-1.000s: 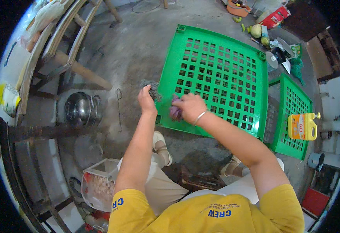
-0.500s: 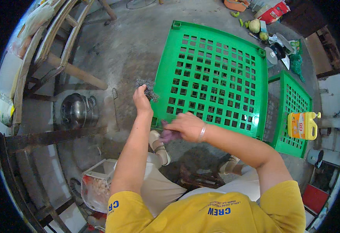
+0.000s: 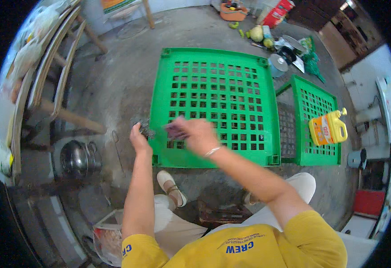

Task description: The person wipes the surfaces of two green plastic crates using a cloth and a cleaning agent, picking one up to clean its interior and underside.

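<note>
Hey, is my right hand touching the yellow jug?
Apart. The head view shows it: the right hand holds the purple cloth over the large rack, while the yellow jug stands on the small rack, with a clear gap between.

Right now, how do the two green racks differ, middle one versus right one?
Size in view: the middle rack looks larger, the right rack smaller and narrower.
What's over them: the right hand holds a purple cloth over the middle rack; the right rack bears a yellow jug.
Shared: both green, with square-hole grids.
</note>
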A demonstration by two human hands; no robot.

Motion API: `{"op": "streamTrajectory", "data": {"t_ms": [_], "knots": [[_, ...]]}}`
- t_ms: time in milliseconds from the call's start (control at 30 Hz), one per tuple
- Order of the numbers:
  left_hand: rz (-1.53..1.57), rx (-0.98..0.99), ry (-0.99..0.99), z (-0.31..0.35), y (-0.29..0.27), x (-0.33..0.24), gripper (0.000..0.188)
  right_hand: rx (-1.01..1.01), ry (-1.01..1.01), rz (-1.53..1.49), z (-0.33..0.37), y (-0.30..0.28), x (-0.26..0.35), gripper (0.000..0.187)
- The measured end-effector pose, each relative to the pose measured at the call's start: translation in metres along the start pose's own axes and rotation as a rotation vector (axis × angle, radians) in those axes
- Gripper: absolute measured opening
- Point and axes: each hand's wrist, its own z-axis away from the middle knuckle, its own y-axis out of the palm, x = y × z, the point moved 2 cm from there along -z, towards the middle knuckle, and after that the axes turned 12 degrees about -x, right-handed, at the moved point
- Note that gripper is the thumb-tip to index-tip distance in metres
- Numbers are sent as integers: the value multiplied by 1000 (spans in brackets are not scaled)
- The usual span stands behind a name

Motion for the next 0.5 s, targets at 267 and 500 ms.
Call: {"op": "streamTrajectory", "data": {"t_ms": [267,500], "knots": [[-138,-77,124,-5,-5,0,24,218,-139,241,43,37,-2,36],[-187,-100,165,-3,0,4,26,173,53,508,105,-140,-85,22]]}}
